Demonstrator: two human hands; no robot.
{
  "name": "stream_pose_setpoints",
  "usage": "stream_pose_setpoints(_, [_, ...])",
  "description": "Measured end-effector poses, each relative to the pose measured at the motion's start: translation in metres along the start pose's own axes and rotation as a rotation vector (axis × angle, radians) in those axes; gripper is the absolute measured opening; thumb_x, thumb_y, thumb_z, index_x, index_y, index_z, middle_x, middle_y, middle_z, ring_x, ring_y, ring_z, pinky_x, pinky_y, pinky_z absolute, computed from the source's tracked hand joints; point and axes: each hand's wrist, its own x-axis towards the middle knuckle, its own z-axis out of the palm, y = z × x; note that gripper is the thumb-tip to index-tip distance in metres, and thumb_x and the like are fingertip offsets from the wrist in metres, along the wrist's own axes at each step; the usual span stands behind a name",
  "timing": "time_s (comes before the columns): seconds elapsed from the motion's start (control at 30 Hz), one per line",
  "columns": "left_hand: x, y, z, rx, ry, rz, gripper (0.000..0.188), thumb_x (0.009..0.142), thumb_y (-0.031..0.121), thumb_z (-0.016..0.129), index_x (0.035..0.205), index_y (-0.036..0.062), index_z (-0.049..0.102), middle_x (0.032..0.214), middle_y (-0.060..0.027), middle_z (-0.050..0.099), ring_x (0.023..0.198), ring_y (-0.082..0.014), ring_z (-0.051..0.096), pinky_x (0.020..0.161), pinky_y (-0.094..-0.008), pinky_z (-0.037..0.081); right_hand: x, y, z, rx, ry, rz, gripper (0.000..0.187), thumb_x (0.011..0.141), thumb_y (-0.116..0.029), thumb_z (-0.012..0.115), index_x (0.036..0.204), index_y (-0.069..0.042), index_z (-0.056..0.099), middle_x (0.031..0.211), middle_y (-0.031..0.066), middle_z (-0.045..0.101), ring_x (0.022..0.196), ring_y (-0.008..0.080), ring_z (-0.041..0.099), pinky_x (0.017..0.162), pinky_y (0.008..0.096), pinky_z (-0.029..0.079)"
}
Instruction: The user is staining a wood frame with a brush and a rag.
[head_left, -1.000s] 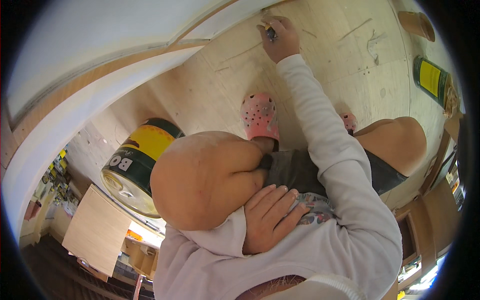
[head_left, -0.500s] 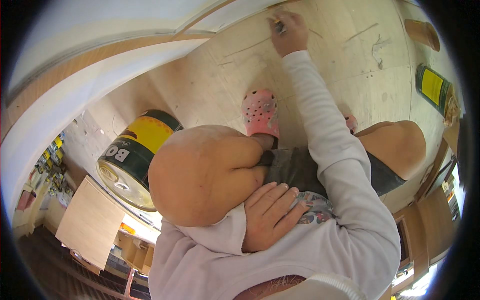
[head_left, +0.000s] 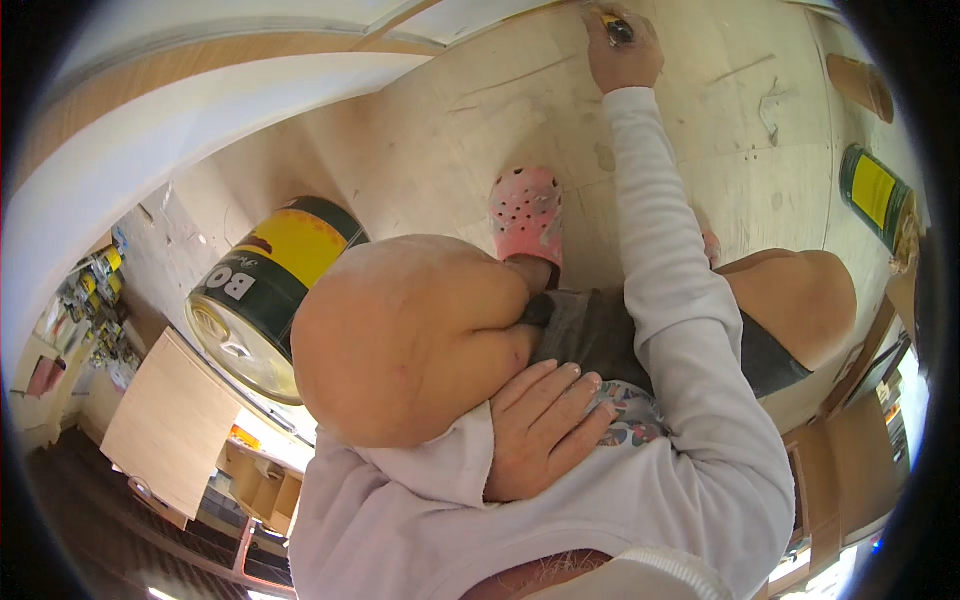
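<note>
My right hand point(head_left: 630, 65) is closed round a small tool with a black and yellow handle point(head_left: 620, 31). Its working end is hidden, so its kind cannot be told. Beneath that outstretched arm lies a pale plywood floor point(head_left: 720, 120), and the hand is close to the base of a white panel point(head_left: 300, 125). My left hand point(head_left: 545, 425) lies flat across my lap, against the hem of my shirt, its fingers stretched out and holding nothing.
A large dark green and yellow can point(head_left: 275, 300) stands at my left, beside my bent knee. Farther right are a smaller green and yellow can point(head_left: 872, 195) and a brown cylindrical container point(head_left: 860, 88). A pink clog point(head_left: 527, 215) is on my foot.
My right hand has moved to the right and slightly farther away, still gripping the tool. My left hand stays where it was.
</note>
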Motion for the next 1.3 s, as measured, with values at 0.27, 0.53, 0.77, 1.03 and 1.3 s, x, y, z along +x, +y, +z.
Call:
stream_pose_setpoints(0.27, [-0.005, 0.001, 0.002, 0.038, 0.008, 0.017, 0.034, 0.069, 0.017, 0.063, 0.101, 0.0056, 0.064, 0.103, -0.0173, 0.062, 0.092, -0.0295, 0.061, 0.081, -0.042, 0.051, -0.047, -0.017, 0.04, -0.091, -0.021, -0.481, 0.023, 0.07, -0.016, 0.076, 0.089, -0.009, 0.067, 0.085, 0.0098, 0.062, 0.077, 0.0252, 0.061, 0.067, 0.0338, 0.052])
stream_pose_setpoints(0.53, [-0.012, 0.005, 0.006, 0.065, 0.031, -0.015, 0.031, 0.07, 0.017, 0.062, 0.1, 0.0077, 0.065, 0.101, -0.0152, 0.063, 0.09, -0.0287, 0.061, 0.082, -0.0412, 0.05, -0.079, -0.036, 0.061, 0.059, -0.179, -0.432, 0.023, 0.07, -0.014, 0.076, 0.089, -0.01, 0.065, 0.091, 0.0105, 0.061, 0.078, 0.0259, 0.062, 0.065, 0.0329, 0.053])
stream_pose_setpoints(0.77, [-0.015, 0.005, 0.009, 0.068, 0.037, 0.018, 0.031, 0.072, 0.018, 0.059, 0.1, 0.007, 0.065, 0.1, -0.0153, 0.063, 0.091, -0.0284, 0.061, 0.083, -0.0421, 0.05, -0.086, -0.041, 0.063, 0.154, -0.309, -0.402, 0.024, 0.071, -0.014, 0.073, 0.092, -0.009, 0.062, 0.092, 0.014, 0.06, 0.084, 0.0311, 0.059, 0.072, 0.0388, 0.051])
stream_pose_setpoints(1.03, [-0.015, 0.005, 0.011, 0.053, 0.025, 0.023, 0.032, 0.072, 0.017, 0.057, 0.1, 0.0055, 0.064, 0.101, -0.0164, 0.062, 0.091, -0.0284, 0.061, 0.083, -0.0425, 0.05, -0.049, -0.027, 0.042, 0.121, -0.186, -0.202, 0.014, 0.073, -0.015, 0.074, 0.085, -0.009, 0.067, 0.086, 0.0076, 0.063, 0.072, 0.0206, 0.063, 0.064, 0.0307, 0.052])
stream_pose_setpoints(1.3, [-0.016, 0.001, 0.009, 0.033, 0.045, 0.034, 0.031, 0.072, 0.019, 0.06, 0.1, 0.0052, 0.064, 0.101, -0.0165, 0.062, 0.091, -0.0287, 0.061, 0.081, -0.0423, 0.05, -0.047, -0.021, 0.043, -0.059, -0.029, -0.484, 0.015, 0.073, -0.013, 0.073, 0.086, -0.011, 0.067, 0.088, 0.0082, 0.064, 0.073, 0.0227, 0.062, 0.064, 0.0321, 0.052])
